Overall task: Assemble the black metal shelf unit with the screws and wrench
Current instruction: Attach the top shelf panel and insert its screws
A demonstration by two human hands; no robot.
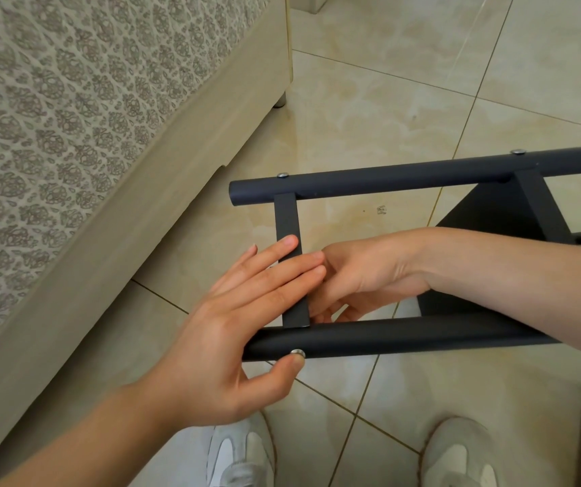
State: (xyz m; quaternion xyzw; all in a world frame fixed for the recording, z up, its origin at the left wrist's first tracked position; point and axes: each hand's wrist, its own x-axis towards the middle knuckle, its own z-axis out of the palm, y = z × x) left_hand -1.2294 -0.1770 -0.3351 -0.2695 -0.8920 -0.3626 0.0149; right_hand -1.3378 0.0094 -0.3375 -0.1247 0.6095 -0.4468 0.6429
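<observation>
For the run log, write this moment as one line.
left hand: fingers flat across crossbar, thumb at screw in near tube | right hand: fingers curled at crossbar's lower end, grip unclear | wrench: not seen

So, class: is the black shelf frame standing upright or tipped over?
Tipped over: near post and far post run level over the floor tiles.

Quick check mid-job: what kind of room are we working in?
Likely a bedroom at home: a patterned mattress sits on a beige bed base, over glossy marble-look floor tiles.
</observation>
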